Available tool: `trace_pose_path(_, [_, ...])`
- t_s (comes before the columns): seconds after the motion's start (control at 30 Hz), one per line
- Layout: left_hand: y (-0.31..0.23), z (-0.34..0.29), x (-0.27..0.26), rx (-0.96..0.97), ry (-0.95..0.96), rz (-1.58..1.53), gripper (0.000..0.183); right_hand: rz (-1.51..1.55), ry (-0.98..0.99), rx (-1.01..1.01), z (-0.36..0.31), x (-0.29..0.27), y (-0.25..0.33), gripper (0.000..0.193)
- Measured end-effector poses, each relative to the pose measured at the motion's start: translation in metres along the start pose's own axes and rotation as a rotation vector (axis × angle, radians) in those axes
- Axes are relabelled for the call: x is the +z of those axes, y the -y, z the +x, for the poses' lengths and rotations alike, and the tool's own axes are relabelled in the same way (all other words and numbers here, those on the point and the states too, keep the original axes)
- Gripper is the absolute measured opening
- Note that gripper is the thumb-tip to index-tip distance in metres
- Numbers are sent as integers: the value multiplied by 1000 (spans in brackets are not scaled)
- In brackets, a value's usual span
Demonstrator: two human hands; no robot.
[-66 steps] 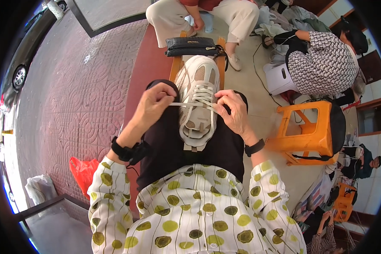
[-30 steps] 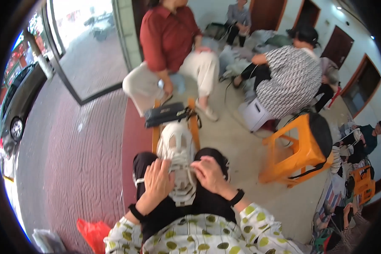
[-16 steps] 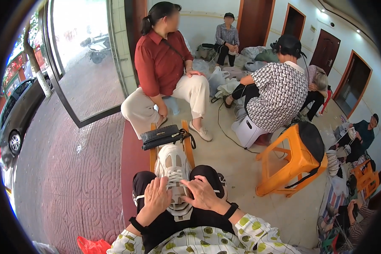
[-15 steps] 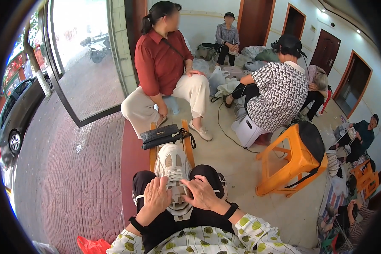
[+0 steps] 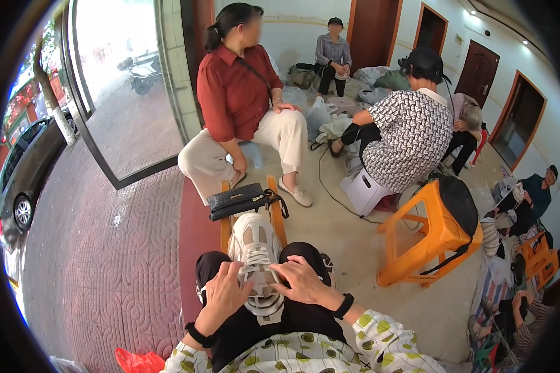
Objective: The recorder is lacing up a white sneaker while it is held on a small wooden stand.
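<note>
A beige and white lace-up sneaker (image 5: pixel 255 233) stands between my knees, its toe pointing away from me. White laces (image 5: pixel 257 253) cross its front. My left hand (image 5: pixel 227 289) grips the sneaker's left side, its fingers curled near the lace edge and its thumb on the shoe. On the other side, my right hand (image 5: pixel 302 283) holds the sneaker with index finger and thumb by the lower lace rows. Whether a lace end is pinched in either hand is too small to tell. A wooden stand (image 5: pixel 280 227) shows behind the shoe, with a black handbag (image 5: pixel 236 202) lying across it.
A person in a red shirt (image 5: pixel 233 93) sits just ahead. Another in a patterned top (image 5: pixel 410 140) sits on a white stool (image 5: pixel 364 194). An orange stool (image 5: pixel 410 248) stands to my right, a red plastic bag (image 5: pixel 140 360) at lower left. A cable (image 5: pixel 330 194) crosses the floor.
Both hands have shifted slightly on the sneaker, the left a little to the left, and the right thumb is lower on the shoe. The sneaker stays in place.
</note>
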State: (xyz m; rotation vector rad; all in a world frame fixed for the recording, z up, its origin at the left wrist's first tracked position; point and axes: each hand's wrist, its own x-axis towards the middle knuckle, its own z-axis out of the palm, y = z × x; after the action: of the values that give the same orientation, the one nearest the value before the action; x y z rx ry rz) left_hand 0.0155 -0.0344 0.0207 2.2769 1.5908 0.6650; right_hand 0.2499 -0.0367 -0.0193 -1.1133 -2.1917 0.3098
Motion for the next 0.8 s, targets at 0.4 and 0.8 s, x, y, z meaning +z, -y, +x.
trace_pose_path(0.4, [110, -70, -16, -492, 5, -864, 11, 1241, -399, 756, -64, -38, -43, 20])
trace_pose_path(0.8, [148, -154, 34, -859, -139, -1110, 11, 407, -448, 857, -131, -12, -70, 21])
